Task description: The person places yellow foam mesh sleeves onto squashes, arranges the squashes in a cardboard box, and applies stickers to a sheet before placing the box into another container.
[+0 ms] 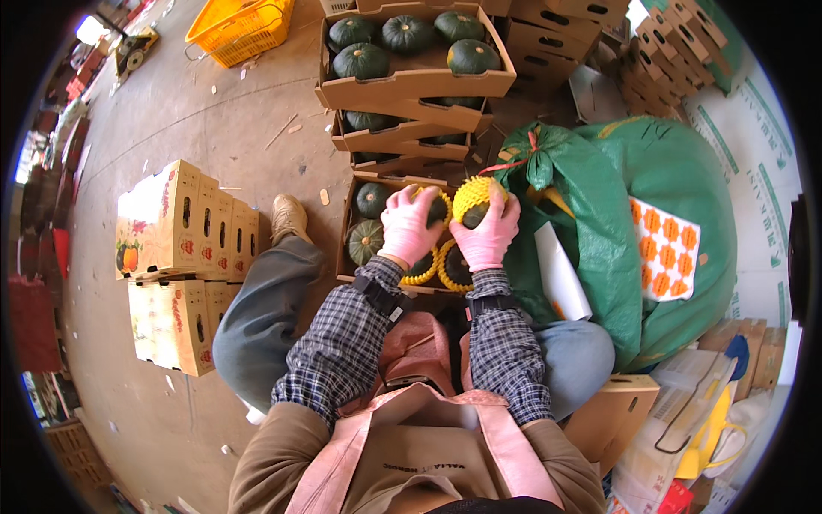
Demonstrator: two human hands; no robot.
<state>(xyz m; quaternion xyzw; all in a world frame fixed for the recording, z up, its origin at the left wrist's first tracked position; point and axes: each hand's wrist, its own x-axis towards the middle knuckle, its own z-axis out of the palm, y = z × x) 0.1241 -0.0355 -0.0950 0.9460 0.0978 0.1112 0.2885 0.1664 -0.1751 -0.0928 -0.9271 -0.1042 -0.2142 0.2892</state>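
Note:
My right hand (489, 230), in a pink glove, grips a small dark green pumpkin half covered by a yellow foam net (472, 199). The pumpkin is held over the right edge of the open cardboard box (347, 267) before me. My left hand (409, 226), gloved in pink too, curls over another dark green pumpkin (439, 211) with yellow netting round it; its fingers partly hide it. At the box's left side are bare green pumpkins (366, 242). Nearer to me, netted pumpkins (456, 266) sit below my wrists.
Beyond the box, stacked cardboard trays hold more pumpkins (407, 34). A big green woven sack (685, 180) with an orange-patterned sticker sheet (664, 248) bulges at the right. Printed cartons (171, 223) stand at the left; a yellow crate (240, 32) lies far off.

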